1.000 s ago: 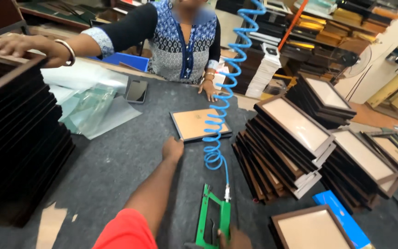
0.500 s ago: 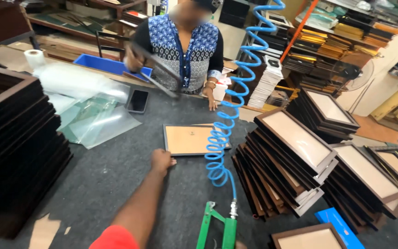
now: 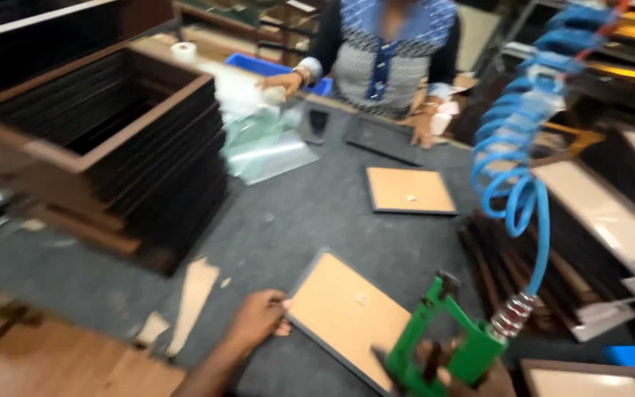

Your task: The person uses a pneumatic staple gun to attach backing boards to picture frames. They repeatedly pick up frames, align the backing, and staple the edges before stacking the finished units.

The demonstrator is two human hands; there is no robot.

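My left hand (image 3: 257, 320) grips the left edge of a picture frame (image 3: 347, 312) lying back-up on the grey table, its brown backing board showing. At the bottom of the view my right hand (image 3: 472, 378) holds a green pneumatic tacker (image 3: 446, 342) over the frame's lower right part. A blue coiled air hose (image 3: 519, 158) runs up from the tool. A second frame (image 3: 410, 191) lies back-up farther away on the table.
A tall stack of dark empty frames (image 3: 104, 140) stands at the left. Finished frames (image 3: 600, 220) are piled at the right. A person across the table (image 3: 387, 44) touches glass sheets (image 3: 266, 140) with one hand. Cardboard scraps (image 3: 192, 294) lie near the table edge.
My left hand has pulled a frame toward me, close to the near table edge. The tacker has tilted over it. The person opposite has put a dark frame down and reached for the glass.
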